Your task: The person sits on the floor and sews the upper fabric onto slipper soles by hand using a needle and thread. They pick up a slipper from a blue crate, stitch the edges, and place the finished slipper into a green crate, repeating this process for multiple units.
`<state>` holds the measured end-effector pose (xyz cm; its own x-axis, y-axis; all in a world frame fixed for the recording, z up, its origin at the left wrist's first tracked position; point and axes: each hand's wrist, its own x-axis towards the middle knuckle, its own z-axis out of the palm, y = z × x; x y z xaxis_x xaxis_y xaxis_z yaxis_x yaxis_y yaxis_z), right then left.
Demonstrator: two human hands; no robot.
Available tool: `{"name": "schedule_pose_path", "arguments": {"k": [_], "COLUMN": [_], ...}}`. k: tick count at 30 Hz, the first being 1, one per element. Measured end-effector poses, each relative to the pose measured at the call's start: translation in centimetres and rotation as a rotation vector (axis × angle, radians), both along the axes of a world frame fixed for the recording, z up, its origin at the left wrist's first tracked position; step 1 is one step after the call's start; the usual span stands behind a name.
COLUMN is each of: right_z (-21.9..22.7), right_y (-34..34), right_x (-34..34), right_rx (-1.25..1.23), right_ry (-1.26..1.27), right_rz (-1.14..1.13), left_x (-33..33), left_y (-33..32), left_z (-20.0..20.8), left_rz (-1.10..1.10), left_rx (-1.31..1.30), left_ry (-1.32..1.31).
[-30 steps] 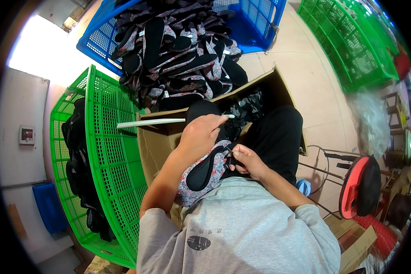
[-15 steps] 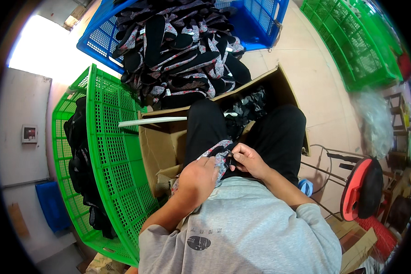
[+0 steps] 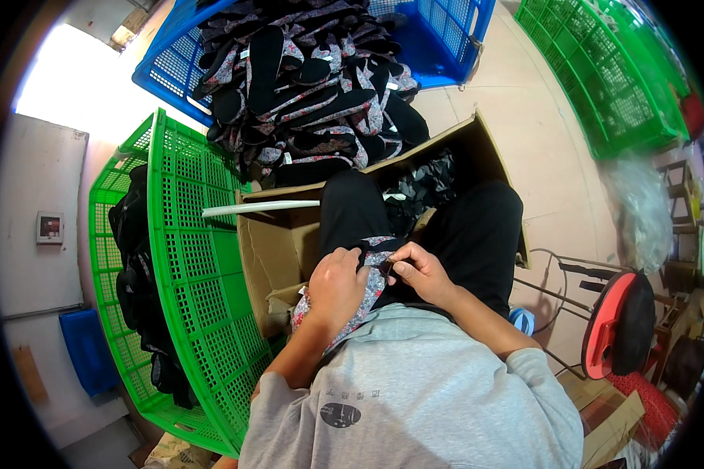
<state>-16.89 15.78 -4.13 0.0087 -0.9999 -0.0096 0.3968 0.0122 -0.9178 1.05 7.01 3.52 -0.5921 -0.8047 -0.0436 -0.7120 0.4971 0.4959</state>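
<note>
A floral cloth slipper (image 3: 369, 306) with dark parts lies across my lap, its patterned fabric showing on both sides of my left hand (image 3: 338, 283). That hand is closed over it, fingers bent on the cloth. Beside it, my right hand (image 3: 422, 273) pinches thumb and forefinger together at the slipper's edge. Something small and dark shows by those fingertips, too small to name. Between my knees, an open cardboard box (image 3: 289, 244) holds dark fabric scraps (image 3: 434, 178).
Ahead, a blue crate (image 3: 438, 55) spills a heap of floral slippers with black soles (image 3: 313, 102). A green crate (image 3: 203, 273) of black items stands at my left, with a white strip (image 3: 262, 207) near it. Another green crate (image 3: 594, 78) and a round red-and-black stool (image 3: 622, 324) are rightward.
My left hand has shifted slightly up and its fingers now lie flatter across the cloth. More of the floral fabric shows around it. The right hand stays pinched, nearly in place.
</note>
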Motion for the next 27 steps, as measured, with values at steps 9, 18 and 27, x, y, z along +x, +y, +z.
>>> {"name": "schedule_pose_path", "arguments": {"k": [9,18,27], "right_z": [0.0,-0.3,0.5], "right_y": [0.0,0.3,0.4], "right_x": [0.0,0.4,0.6], "right_rx": [-0.02,-0.05,-0.069], "right_ry": [0.022,0.102,0.527], "right_rz": [-0.009,-0.088,-0.263], "left_x": [-0.5,-0.9,-2.0], "left_y": [0.0,-0.3,1.0], "left_z": [-0.7,0.3,-2.1], "left_rz": [0.054,0.249,0.389], "left_rx": [-0.056,0.641,0.773], "left_ry": [0.057,0.386,0.567]}}
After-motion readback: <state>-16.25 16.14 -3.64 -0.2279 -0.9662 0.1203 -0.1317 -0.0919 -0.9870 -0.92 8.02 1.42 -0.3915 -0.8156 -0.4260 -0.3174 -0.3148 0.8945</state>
